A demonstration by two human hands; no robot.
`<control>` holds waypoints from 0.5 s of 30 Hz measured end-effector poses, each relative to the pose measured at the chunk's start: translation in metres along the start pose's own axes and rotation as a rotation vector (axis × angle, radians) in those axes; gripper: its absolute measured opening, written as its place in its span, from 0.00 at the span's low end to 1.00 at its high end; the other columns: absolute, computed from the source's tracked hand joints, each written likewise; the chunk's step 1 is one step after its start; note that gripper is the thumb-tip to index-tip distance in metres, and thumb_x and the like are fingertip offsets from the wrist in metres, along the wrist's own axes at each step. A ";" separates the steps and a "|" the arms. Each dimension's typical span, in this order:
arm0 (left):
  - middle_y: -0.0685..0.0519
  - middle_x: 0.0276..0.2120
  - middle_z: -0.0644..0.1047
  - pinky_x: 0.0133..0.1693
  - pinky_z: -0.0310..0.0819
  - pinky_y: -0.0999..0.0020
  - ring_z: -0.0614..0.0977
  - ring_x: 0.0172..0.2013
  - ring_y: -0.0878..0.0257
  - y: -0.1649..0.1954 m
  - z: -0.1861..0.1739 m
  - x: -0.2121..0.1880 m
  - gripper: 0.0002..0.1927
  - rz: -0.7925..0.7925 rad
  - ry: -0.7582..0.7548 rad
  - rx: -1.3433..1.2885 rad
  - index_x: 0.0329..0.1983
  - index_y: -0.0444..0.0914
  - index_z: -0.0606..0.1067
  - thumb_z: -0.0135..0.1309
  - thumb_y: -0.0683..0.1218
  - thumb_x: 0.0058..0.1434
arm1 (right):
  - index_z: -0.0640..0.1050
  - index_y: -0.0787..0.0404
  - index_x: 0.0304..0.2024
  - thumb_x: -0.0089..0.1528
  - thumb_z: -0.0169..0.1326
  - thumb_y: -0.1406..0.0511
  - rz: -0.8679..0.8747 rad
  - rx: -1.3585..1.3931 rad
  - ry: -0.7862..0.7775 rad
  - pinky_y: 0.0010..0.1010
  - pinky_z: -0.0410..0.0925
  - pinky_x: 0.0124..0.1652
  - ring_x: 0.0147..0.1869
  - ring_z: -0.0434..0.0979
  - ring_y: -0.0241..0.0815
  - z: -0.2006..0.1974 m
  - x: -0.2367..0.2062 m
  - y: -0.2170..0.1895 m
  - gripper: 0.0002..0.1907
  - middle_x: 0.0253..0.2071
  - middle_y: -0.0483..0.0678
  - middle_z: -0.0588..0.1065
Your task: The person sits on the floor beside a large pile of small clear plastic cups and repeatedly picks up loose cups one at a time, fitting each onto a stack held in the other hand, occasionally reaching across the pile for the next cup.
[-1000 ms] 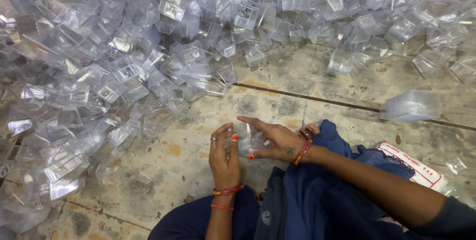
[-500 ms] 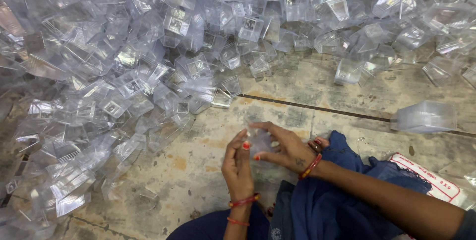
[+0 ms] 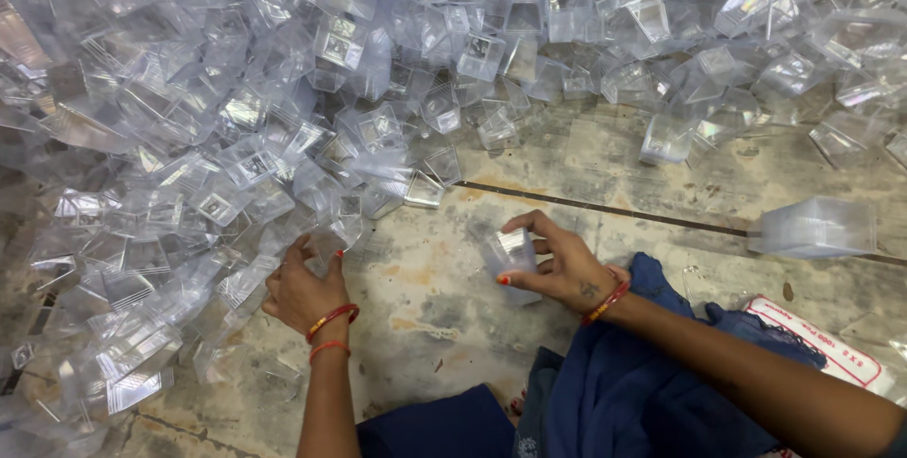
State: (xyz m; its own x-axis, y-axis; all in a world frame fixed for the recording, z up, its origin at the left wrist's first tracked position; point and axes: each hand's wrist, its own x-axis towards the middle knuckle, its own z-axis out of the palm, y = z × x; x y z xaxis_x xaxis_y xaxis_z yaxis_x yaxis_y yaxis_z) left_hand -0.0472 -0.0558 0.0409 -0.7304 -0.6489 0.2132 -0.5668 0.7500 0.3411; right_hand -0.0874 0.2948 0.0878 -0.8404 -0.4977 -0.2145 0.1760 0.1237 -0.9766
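Note:
A huge heap of small clear plastic boxes (image 3: 312, 89) covers the stone floor ahead and to my left. My left hand (image 3: 300, 293), with red bangles at the wrist, reaches into the near edge of the heap and closes its fingers on a clear box (image 3: 333, 242). My right hand (image 3: 557, 264) is over the bare floor, gripping a small clear plastic box (image 3: 510, 258) between thumb and fingers. My dark blue clothing (image 3: 642, 373) fills the lower middle of the view.
A stack of nested clear boxes (image 3: 814, 227) lies on its side at the right. A white printed packet (image 3: 820, 343) sits on the floor by my right arm. A dark groove (image 3: 661, 220) runs across the stained stone floor (image 3: 444, 307).
My hands were together in front of me on one box. The left hand has since moved left into the heap and closed on another box; the right hand keeps its box.

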 end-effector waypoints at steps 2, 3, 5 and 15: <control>0.60 0.41 0.84 0.54 0.59 0.49 0.78 0.49 0.53 0.001 -0.009 -0.004 0.31 0.002 -0.020 -0.054 0.57 0.50 0.77 0.71 0.51 0.48 | 0.68 0.53 0.61 0.54 0.67 0.62 -0.039 -0.137 -0.025 0.35 0.81 0.43 0.56 0.82 0.44 0.001 -0.002 -0.001 0.35 0.57 0.51 0.76; 0.60 0.38 0.84 0.54 0.59 0.48 0.78 0.48 0.53 0.002 -0.014 -0.007 0.31 0.004 -0.029 -0.085 0.57 0.49 0.78 0.71 0.51 0.48 | 0.68 0.52 0.62 0.54 0.68 0.60 -0.060 -0.209 -0.035 0.36 0.81 0.43 0.55 0.82 0.45 0.001 -0.002 -0.001 0.36 0.59 0.51 0.75; 0.59 0.38 0.85 0.50 0.65 0.54 0.81 0.46 0.56 0.007 -0.027 -0.019 0.21 0.041 -0.065 -0.177 0.50 0.51 0.81 0.69 0.52 0.52 | 0.67 0.50 0.65 0.54 0.68 0.55 -0.081 -0.353 -0.114 0.38 0.78 0.45 0.53 0.82 0.48 0.000 -0.002 -0.003 0.39 0.57 0.53 0.77; 0.57 0.32 0.85 0.43 0.66 0.57 0.80 0.39 0.56 0.106 -0.057 -0.112 0.09 0.594 -0.370 -0.379 0.36 0.50 0.87 0.64 0.48 0.51 | 0.55 0.47 0.75 0.56 0.64 0.48 -0.149 -0.558 -0.271 0.41 0.75 0.47 0.53 0.81 0.55 0.006 -0.011 0.005 0.51 0.55 0.56 0.76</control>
State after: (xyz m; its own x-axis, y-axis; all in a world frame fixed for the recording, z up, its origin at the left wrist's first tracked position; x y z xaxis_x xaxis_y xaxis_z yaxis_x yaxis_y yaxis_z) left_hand -0.0036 0.0892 0.1049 -0.9867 -0.0200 0.1616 0.0765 0.8194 0.5681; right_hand -0.0746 0.2957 0.0847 -0.6627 -0.7347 -0.1452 -0.2877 0.4287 -0.8564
